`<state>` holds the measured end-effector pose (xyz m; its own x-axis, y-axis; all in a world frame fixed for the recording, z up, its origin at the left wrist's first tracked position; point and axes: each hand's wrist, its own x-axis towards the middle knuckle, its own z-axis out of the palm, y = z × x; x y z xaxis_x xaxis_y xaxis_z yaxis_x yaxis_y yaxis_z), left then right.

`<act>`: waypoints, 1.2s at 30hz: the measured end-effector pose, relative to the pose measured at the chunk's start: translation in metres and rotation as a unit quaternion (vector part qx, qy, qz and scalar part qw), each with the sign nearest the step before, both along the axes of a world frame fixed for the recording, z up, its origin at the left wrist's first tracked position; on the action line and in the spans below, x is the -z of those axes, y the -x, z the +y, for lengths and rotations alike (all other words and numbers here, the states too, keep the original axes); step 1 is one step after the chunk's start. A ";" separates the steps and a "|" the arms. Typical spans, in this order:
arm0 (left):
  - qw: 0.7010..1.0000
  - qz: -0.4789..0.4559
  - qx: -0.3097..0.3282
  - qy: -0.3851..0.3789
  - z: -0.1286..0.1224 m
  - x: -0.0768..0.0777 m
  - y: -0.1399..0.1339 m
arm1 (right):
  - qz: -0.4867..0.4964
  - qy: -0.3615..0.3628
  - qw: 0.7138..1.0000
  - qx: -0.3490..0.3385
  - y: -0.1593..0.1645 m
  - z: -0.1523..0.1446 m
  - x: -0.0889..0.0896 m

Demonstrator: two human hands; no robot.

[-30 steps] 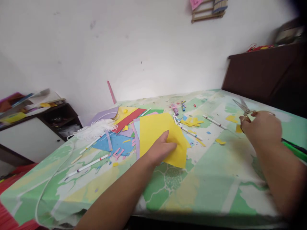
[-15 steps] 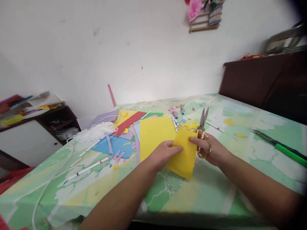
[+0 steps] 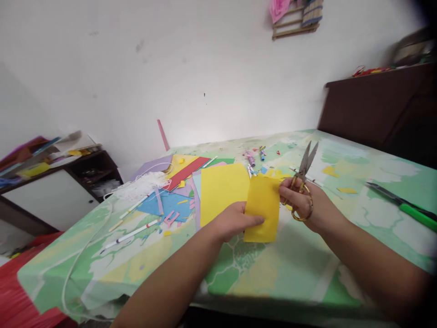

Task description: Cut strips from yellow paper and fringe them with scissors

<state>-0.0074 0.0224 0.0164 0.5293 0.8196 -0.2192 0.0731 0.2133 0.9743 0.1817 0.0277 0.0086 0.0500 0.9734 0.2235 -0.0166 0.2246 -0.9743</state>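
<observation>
My left hand (image 3: 237,222) pinches a small yellow sheet of paper (image 3: 262,196) by its left side, thumb on the front and fingers hidden behind. The sheet stands nearly upright above the table. Gold-handled scissors (image 3: 302,175) are in my right hand (image 3: 303,200), blades pointing up and slightly apart. The fingertips of that hand come up to the sheet's right edge; whether they pinch it I cannot tell. Behind the left hand lies a larger yellow sheet (image 3: 223,189) on other coloured paper.
White string (image 3: 145,187), a red strip (image 3: 187,174), blue paper (image 3: 167,205) and several markers lie to the left on the patterned tablecloth (image 3: 191,282). Green-handled scissors (image 3: 414,216) rest at the right. Yellow scraps (image 3: 347,190) are nearby. A dark cabinet (image 3: 378,109) stands beyond.
The small yellow sheet has swung from a slant to nearly upright. My right thumb has left its front face, and the scissors have shifted right and up. The view has shifted slightly.
</observation>
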 end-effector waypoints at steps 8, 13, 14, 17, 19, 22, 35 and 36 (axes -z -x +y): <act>0.998 0.024 0.051 0.007 0.001 -0.012 0.010 | -0.002 0.039 0.999 0.014 0.000 0.000 0.002; 0.999 0.025 0.021 0.016 0.002 -0.012 0.012 | 0.049 0.032 0.998 0.012 0.002 0.001 0.004; 1.000 0.016 0.012 0.018 0.002 -0.012 0.012 | 0.055 0.039 0.998 0.008 0.002 0.002 0.004; 0.999 -0.015 -0.019 0.026 0.002 -0.012 0.010 | 0.076 0.062 0.995 -0.029 0.003 0.005 0.006; 0.997 -0.037 -0.061 0.023 0.002 -0.012 0.008 | 0.073 0.077 0.993 -0.061 0.003 0.008 0.009; 0.982 -0.111 -0.150 0.008 0.006 -0.012 0.006 | 0.040 0.093 0.993 -0.067 0.001 0.011 0.015; 0.922 -0.291 -0.255 -0.021 0.007 -0.021 0.009 | -0.280 0.038 0.959 -0.018 0.012 -0.016 0.003; 0.917 -0.305 -0.256 -0.029 0.007 -0.021 0.010 | -0.306 0.035 0.951 -0.007 0.012 -0.016 0.003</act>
<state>-0.0170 0.0291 0.0378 0.0818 0.9958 0.0417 -0.5842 0.0140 0.8115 0.1699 0.0118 0.0056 -0.0811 0.9867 0.1409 0.5558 0.1621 -0.8154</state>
